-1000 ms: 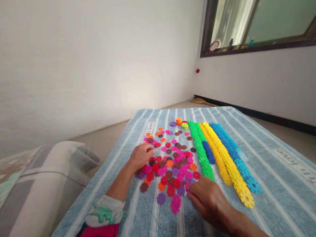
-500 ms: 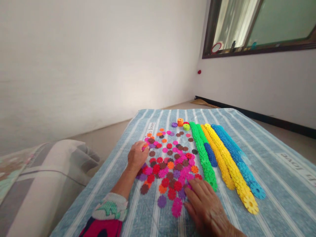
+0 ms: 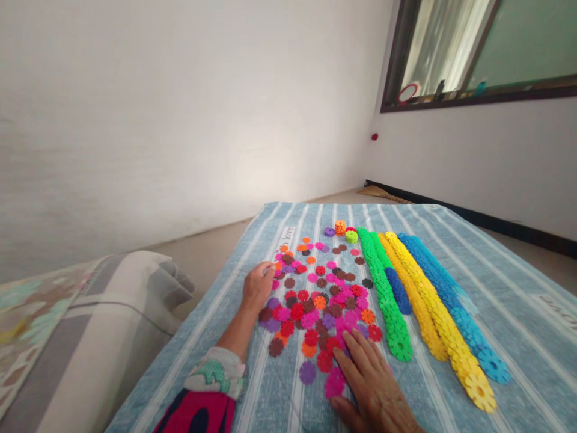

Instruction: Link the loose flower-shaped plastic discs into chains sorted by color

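Many flower-shaped plastic discs (image 3: pixel 311 319) in pink, red, brown, orange and purple lie loosely spread on a striped blue cloth (image 3: pixel 238 288). My left hand (image 3: pixel 258 285) rests at the left edge of this spread, loosely cupped, its fingertips beside pink and orange discs. At the near right, my right hand (image 3: pixel 372 376) lies palm down with fingers apart, its fingertips touching pink discs. Just right of the spread run rows of overlapped discs: a green row (image 3: pixel 381 294), a yellow row (image 3: pixel 433 300) and a blue row (image 3: pixel 446 294). A short dark blue row (image 3: pixel 398 291) sits between green and yellow.
Small stacks stand at the far end: an orange stack (image 3: pixel 340 228), a lime stack (image 3: pixel 351 237) and purple discs (image 3: pixel 329 231). A grey-and-white covered bundle (image 3: pixel 126 313) is at the left. Behind are a white wall (image 3: pixel 180 120) and a dark-framed window (image 3: pixel 451 54).
The view has shifted slightly, so everything sits further right. My right hand has moved left over the pink discs. My left hand has stayed at the spread's left edge.
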Motion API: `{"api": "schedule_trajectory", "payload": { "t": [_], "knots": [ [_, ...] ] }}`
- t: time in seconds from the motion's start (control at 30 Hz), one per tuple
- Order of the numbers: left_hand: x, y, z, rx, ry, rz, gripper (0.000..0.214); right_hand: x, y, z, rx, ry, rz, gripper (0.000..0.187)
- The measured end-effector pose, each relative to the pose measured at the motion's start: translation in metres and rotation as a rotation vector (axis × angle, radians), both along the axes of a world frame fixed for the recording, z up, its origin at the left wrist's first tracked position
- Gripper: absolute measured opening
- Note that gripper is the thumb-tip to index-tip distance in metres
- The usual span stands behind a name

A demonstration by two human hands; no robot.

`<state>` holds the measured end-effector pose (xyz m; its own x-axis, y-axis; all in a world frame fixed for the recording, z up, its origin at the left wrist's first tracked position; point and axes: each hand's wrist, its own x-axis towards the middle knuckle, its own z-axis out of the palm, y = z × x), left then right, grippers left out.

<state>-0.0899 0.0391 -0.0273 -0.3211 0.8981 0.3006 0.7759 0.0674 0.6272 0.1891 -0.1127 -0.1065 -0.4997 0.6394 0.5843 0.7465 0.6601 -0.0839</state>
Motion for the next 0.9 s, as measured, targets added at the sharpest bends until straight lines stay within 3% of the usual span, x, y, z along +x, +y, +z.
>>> {"api": "schedule_trajectory", "payload": {
  "t": [0.2, 0.47, 0.77, 0.9],
  "knots": [
    [0.001, -0.001, 0.000, 0.010, -0.028, -0.018, 0.038, -0.004, 0.004, 0.015, -0.053, -0.048, 0.042, 0.058],
    [0.002, -0.001, -0.001, -0.040, 0.008, -0.027, 0.040, -0.013, 0.031, 0.048, -0.243, -0.054, -0.256, 0.051],
    [0.002, 0.000, 0.000, -0.054, 0.064, -0.035, 0.040, -0.036, 0.017, 0.048, -0.355, 0.005, -0.114, 0.049],
    [0.002, 0.001, 0.001, -0.047, 0.081, -0.043, 0.038, -0.031, 0.030, 0.058, -0.319, 0.045, -0.196, 0.048]
  ]
}}
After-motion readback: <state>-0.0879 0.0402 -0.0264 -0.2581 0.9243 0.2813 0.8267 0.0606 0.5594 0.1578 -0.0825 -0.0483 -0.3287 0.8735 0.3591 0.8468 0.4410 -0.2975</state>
